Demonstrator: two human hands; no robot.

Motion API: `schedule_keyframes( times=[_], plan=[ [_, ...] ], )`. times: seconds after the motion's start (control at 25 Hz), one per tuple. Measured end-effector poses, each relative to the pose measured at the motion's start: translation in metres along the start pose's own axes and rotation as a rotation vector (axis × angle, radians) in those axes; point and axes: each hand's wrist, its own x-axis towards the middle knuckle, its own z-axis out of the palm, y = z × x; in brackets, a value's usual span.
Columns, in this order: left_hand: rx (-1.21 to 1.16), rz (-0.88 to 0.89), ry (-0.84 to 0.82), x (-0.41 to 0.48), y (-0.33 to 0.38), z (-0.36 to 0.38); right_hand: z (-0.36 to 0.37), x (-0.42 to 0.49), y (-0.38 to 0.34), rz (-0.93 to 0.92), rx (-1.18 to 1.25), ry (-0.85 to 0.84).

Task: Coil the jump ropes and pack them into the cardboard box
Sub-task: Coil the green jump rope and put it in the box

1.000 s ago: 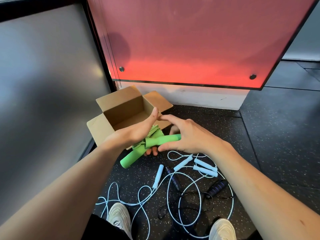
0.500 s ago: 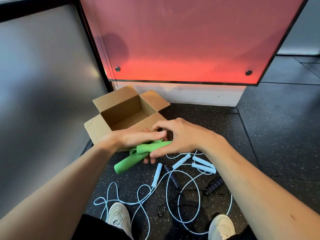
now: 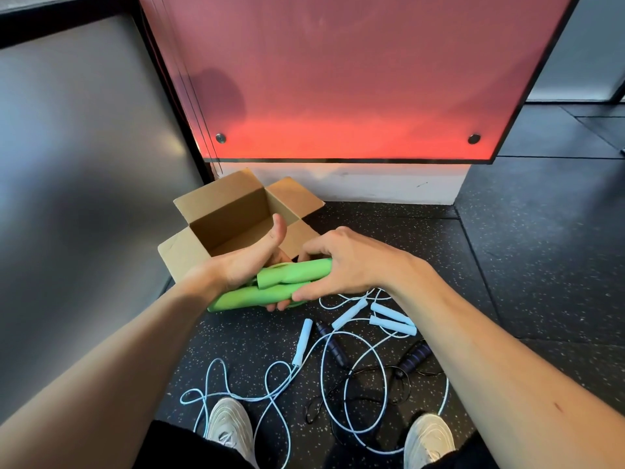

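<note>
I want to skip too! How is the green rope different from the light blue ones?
The green rope is bundled and held in both hands, left hand and right hand; the light blue ropes lie loose and tangled on the floor. Green handles look thicker. None is in the box.

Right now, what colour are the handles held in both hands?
Bright green handles, clearest in the head view.

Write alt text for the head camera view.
Two bare hands, left hand and right hand, hold a bundled green jump rope just in front of an open cardboard box on a dark speckled floor. Light blue jump ropes and a dark purple-handled jump rope lie tangled near the person's white shoes.
</note>
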Motion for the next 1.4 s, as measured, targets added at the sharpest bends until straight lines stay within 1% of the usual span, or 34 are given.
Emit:
schedule_keyframes(
  times=[0.12, 0.2, 0.28, 0.32, 0.44, 0.48, 0.56, 0.64, 0.72, 0.8, 0.92, 1.12, 1.24, 1.4],
  plan=[
    [-0.017, 0.044, -0.022, -0.002, -0.002, -0.004, 0.000, 0.001, 0.001, -0.009, 0.025, 0.025],
    [0.056, 0.068, -0.031, -0.001, -0.002, -0.006, -0.001, 0.000, 0.006, 0.016, 0.063, 0.047],
    [0.158, 0.048, 0.020, -0.002, -0.002, -0.008, -0.003, -0.002, 0.013, 0.038, 0.081, 0.072],
    [0.164, 0.050, 0.041, -0.003, -0.001, -0.009, -0.004, -0.003, 0.016, 0.042, 0.094, 0.082],
    [0.076, 0.112, 0.121, -0.007, 0.003, -0.010, -0.003, -0.004, 0.026, 0.060, 0.152, 0.098],
    [0.046, 0.141, 0.179, -0.009, 0.004, -0.010, -0.002, -0.004, 0.026, 0.075, 0.216, 0.093],
    [-0.006, 0.193, 0.295, -0.016, 0.005, -0.011, 0.001, -0.004, 0.024, 0.097, 0.422, 0.077],
    [0.008, 0.232, 0.303, -0.026, 0.008, -0.012, 0.005, -0.006, 0.019, 0.102, 0.561, 0.090],
    [0.037, 0.252, 0.307, -0.041, 0.009, -0.011, 0.008, -0.009, 0.007, 0.107, 0.634, 0.107],
    [0.020, 0.269, 0.386, -0.062, 0.006, -0.011, 0.010, -0.012, -0.013, 0.114, 0.672, 0.138],
    [-0.013, 0.302, 0.523, -0.090, 0.003, -0.010, 0.008, -0.013, -0.045, 0.103, 0.630, 0.175],
    [-0.105, 0.394, 0.594, -0.112, 0.002, -0.026, -0.014, 0.015, -0.075, 0.059, 0.465, 0.145],
    [-0.131, 0.410, 0.661, -0.105, -0.014, -0.054, -0.012, 0.059, -0.067, 0.040, 0.441, 0.162],
    [-0.154, 0.289, 0.727, -0.069, -0.062, -0.119, 0.022, 0.151, -0.021, 0.005, 0.376, 0.113]
  ],
)
